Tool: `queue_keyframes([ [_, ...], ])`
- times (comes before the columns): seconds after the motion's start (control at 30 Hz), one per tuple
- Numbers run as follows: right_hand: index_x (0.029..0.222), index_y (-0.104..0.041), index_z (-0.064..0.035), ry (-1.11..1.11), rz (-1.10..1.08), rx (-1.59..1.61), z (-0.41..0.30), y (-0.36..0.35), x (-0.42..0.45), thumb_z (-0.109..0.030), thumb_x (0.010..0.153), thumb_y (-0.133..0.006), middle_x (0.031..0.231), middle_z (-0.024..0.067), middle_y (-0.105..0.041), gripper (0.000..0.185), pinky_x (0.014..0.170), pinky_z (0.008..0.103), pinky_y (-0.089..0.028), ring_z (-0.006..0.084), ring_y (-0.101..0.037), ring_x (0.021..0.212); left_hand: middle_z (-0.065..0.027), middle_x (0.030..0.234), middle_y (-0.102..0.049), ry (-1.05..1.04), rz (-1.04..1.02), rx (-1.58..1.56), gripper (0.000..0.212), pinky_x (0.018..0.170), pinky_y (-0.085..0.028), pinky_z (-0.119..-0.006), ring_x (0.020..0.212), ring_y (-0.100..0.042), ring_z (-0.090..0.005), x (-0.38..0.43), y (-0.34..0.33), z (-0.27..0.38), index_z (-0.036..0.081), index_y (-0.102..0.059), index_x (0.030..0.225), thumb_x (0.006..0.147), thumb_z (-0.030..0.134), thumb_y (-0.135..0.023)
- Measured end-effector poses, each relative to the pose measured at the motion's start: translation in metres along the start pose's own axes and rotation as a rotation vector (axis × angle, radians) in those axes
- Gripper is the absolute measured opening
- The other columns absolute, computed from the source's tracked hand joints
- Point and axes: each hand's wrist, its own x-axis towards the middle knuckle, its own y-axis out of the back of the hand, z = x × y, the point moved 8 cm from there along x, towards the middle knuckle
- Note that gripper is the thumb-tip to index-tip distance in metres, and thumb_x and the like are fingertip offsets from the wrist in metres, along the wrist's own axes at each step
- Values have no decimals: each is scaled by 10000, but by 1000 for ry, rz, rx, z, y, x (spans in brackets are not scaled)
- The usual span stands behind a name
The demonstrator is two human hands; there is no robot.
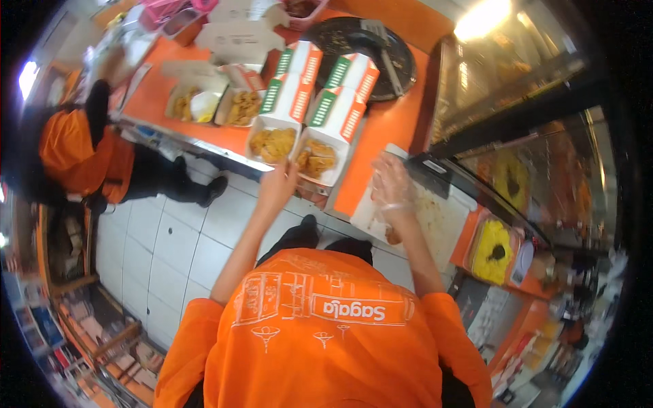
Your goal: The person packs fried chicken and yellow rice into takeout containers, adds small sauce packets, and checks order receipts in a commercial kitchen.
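Observation:
My bare left hand (279, 182) is at the front edge of a paper food box (281, 118), its fingers closed at the box's front corner. Fried chicken pieces (274, 145) lie in that box. Right beside it stands a second open box (327, 131) with fried chicken (316, 159) in it. My right hand (394, 186), in a clear plastic glove, is over a white cutting board (433, 229) marked with brown crumbs. Something brown shows at its fingers, but its grip is blurred. Another brown fried piece (393, 235) lies by my right wrist.
Two more open boxes hold food (245, 108) and an egg (206, 106) on the orange counter (204, 135). Tongs (390, 71) rest on a black round tray (347, 35). A glass display case (510, 102) borders the right. A co-worker (97, 153) stands at the left.

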Motion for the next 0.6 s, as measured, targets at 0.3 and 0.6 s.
queue_keyframes([
  [0.3,1352,-430,-189,11,-445,-463,52,1,-96,-511,485,-808,1508,210,-46,1000,1087,604,-85,422,-26,1390,-183,1014,-552,-617,-3,333,353,798,-489,-450,1025,-532,-360,159,-15,124,9,-518,1042,806,246,-629],
  [0.6,1389,-375,-229,-13,-346,-454,73,-2,-65,-585,482,-789,1509,202,-38,1059,1093,594,-81,421,-30,1389,-216,996,-547,-379,1,352,410,751,-508,-460,936,-580,-384,189,-36,102,-7,-499,1016,771,267,-679],
])
